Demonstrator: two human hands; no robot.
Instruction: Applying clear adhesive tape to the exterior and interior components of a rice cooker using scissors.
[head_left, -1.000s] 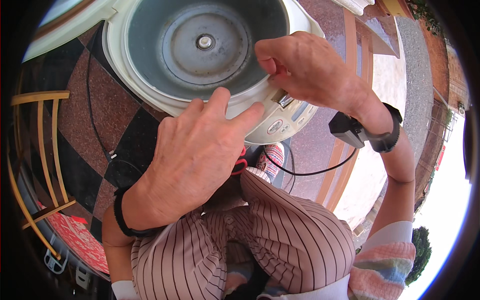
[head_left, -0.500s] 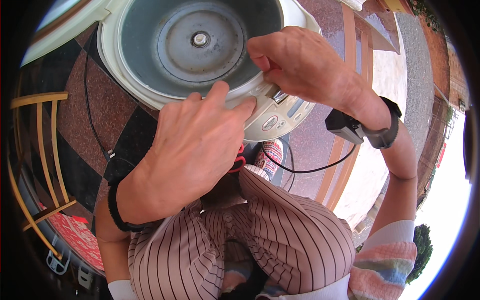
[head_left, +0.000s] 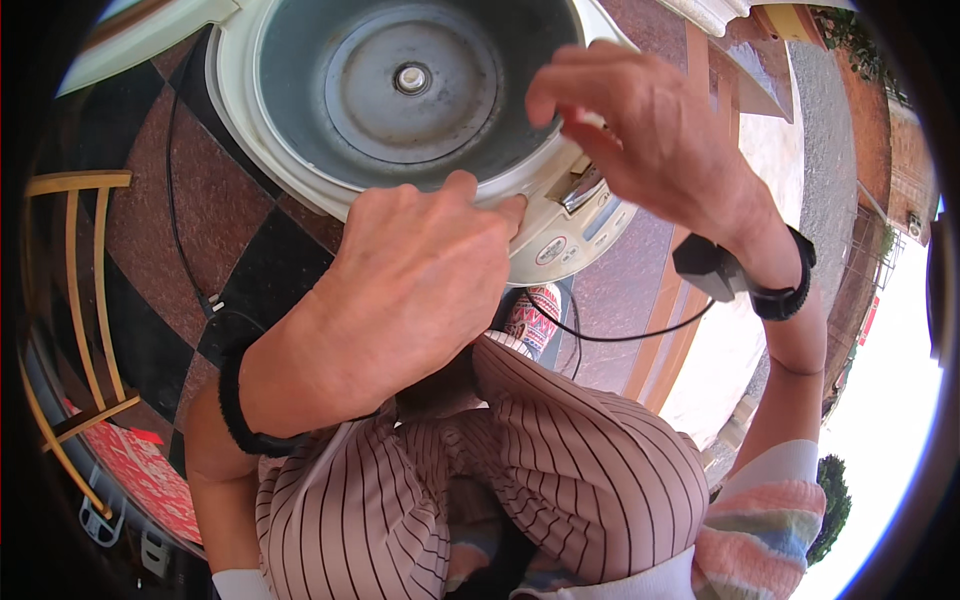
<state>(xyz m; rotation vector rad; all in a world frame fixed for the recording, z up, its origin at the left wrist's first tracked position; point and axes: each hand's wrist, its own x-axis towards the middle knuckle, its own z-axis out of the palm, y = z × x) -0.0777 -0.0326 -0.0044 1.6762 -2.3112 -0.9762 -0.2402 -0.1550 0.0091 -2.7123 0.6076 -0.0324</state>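
A pale rice cooker (head_left: 236, 110) stands in front of me with its lid (head_left: 150, 40) raised at the upper left. Its grey inside shows a round heating plate (head_left: 350, 115) with a spring-mounted button (head_left: 411, 79) at the centre; no inner pot sits in it. My left hand (head_left: 400, 270) is closed over the front rim, fingertips at the inner edge and thumb near the control panel (head_left: 555, 250). My right hand (head_left: 650, 140) hovers at the right rim above the silvery latch (head_left: 583, 188), fingers bent, thumb and forefinger apart. A small pale patch shows between them; I cannot make it out.
A black cord (head_left: 172, 200) with a pale-ended plug lies on the checkered floor (head_left: 150, 215) at left, beside a wooden chair or rack (head_left: 85, 290). Another black cable (head_left: 630, 338) runs to the device on my right wrist (head_left: 708, 265). My striped trouser legs (head_left: 580, 450) are below.
My right hand has lifted slightly to the right, off the rim, and its fingers have parted. The left hand keeps to the rim. Red loops under it are out of sight now.
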